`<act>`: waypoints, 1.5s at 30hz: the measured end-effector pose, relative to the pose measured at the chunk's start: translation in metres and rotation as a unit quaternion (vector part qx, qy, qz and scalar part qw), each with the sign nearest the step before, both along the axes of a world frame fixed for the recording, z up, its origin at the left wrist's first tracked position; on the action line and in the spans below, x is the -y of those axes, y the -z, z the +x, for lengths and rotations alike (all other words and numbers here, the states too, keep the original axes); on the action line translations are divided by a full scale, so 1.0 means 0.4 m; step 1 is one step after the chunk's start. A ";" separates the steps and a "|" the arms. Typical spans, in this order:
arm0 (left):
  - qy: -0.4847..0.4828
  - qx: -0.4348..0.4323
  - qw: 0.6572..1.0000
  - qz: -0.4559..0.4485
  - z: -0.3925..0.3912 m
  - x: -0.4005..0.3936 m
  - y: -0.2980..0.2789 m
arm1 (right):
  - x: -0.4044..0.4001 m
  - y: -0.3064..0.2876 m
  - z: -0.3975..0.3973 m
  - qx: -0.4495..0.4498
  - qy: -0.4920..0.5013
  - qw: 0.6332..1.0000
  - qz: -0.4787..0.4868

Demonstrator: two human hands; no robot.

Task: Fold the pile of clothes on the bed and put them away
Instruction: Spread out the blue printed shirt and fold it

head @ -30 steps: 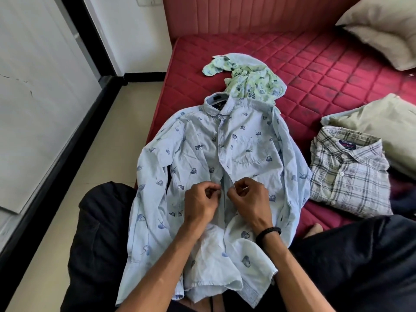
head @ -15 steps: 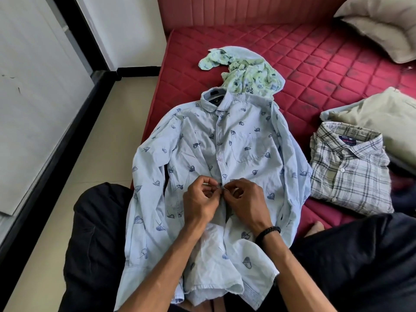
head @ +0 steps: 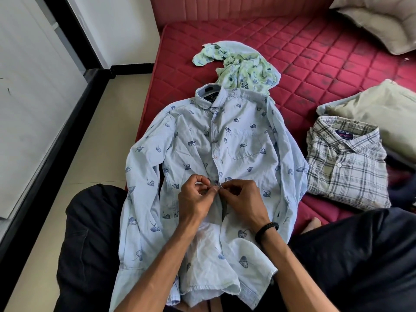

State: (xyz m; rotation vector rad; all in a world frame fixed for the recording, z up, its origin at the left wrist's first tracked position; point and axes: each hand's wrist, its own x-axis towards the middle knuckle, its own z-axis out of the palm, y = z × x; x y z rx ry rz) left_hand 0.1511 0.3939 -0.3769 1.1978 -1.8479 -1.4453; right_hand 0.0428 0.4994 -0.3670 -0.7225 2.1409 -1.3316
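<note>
A light blue shirt point(head: 238, 140) with a dark leaf print lies face up, collar away from me, across the red mattress point(head: 315, 64) edge and my lap. My left hand point(head: 197, 199) and my right hand point(head: 242, 200) meet at its front placket, halfway down, each pinching one edge of the shirt where a button sits. The lower front below my hands hangs open. A crumpled green floral garment point(head: 242, 68) lies just beyond the collar. A folded plaid shirt point(head: 344, 163) rests to the right.
Two beige pillows sit on the bed: one point(head: 382, 23) at the far right corner, another point(head: 378, 109) behind the plaid shirt. The bed's left edge drops to a tiled floor point(head: 74, 154). My dark trouser legs point(head: 360, 255) fill the foreground.
My two hands have drawn together at the placket, fingertips now touching over a button. The view has shifted slightly; the shirt has stayed in place.
</note>
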 end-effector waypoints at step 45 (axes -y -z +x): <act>-0.001 -0.082 0.995 0.056 -0.002 0.000 -0.014 | 0.010 -0.004 0.014 -0.026 0.022 0.999 -0.036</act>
